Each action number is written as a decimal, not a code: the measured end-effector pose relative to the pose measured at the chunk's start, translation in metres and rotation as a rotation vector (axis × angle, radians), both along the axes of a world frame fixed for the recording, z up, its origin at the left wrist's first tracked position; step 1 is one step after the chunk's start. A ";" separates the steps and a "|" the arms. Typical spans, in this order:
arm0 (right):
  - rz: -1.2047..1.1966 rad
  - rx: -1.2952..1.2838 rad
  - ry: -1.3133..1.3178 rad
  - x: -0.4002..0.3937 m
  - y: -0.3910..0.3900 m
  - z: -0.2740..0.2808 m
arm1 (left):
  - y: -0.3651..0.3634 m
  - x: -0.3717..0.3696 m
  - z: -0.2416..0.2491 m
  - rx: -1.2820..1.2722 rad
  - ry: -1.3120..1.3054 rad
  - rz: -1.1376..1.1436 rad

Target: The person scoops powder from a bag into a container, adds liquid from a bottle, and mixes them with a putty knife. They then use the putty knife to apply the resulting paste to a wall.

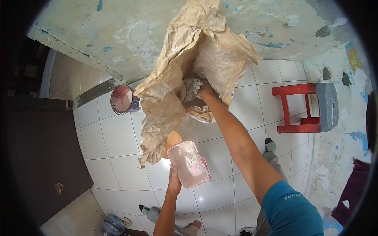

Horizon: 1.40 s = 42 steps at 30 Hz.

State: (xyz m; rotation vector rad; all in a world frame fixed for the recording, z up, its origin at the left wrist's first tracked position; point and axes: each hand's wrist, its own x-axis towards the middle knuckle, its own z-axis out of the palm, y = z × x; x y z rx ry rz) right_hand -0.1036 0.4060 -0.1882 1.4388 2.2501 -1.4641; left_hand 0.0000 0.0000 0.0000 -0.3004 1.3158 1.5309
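My left hand (174, 179) grips the edge of a translucent plastic tub (182, 169), tilted, with white powder and a pinkish patch inside. My right arm reaches into a tall, crumpled brown paper sack (169, 74) with its mouth wide open. Inside it, my right hand (205, 93) is closed at the edge of a whitish, powder-coated object (191, 89), whose kind I cannot make out. The fingertips are partly hidden. Behind the tub, an orange rounded object (173, 141) shows partly beside the sack's hanging flap.
A bucket (122, 99) with pinkish-white residue stands left of the sack. On the right is a red stool (301, 88) with a grey seat. Peeling walls (134, 35) border the white tiled floor (118, 135). Socked feet (269, 145) and a dark door (39, 149) are also visible.
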 end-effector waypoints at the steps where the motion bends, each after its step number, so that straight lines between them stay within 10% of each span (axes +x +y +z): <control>1: -0.060 0.044 0.041 0.002 0.003 -0.019 | 0.004 -0.001 -0.002 -0.015 -0.009 0.005; 6: -0.253 0.107 -0.005 0.033 0.000 0.124 | 0.034 0.011 0.006 0.058 0.022 0.026; 11: -0.320 0.219 0.028 0.052 -0.028 0.154 | 0.055 -0.006 0.024 0.074 0.073 0.035; 26: -0.404 -0.331 0.516 0.170 -0.078 0.363 | 0.096 -0.022 0.069 0.090 0.104 -0.079; 36: 0.107 0.378 0.398 0.226 -0.117 0.398 | 0.135 -0.005 0.087 0.081 0.151 0.013; 42: -0.026 0.098 0.313 0.226 -0.109 0.398 | 0.138 -0.002 0.092 0.079 0.122 0.002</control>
